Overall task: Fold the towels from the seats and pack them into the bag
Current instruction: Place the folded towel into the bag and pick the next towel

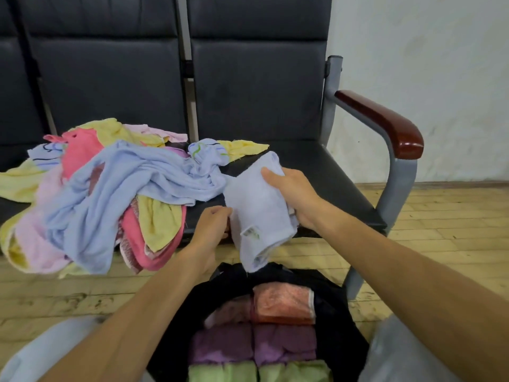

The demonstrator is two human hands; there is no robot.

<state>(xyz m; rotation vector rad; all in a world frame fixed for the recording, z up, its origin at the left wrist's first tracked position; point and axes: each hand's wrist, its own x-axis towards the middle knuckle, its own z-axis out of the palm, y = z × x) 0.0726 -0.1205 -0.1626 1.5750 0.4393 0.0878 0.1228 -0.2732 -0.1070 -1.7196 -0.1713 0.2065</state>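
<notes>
Pale, scuffed plaster wall (427, 78) stands at the far right, and worn wooden floorboards (440, 230) run under a row of black padded seats (316, 172) with a grey metal frame and a glossy brown armrest (385, 122). We hold a folded pale blue towel (259, 205) over the near edge of the right seat, just above the bag. Our left hand (209, 227) pinches its left edge; our right hand (292, 194) grips its far right side, thumb on top. A heap of unfolded towels (110, 188), blue, yellow and pink, sprawls over the left seat and hangs off its front. Near us, the open black bag (336, 312) sits on the floor, holding folded towels in rows: salmon-pink (281, 303), purple (253, 346), green (259, 372).
</notes>
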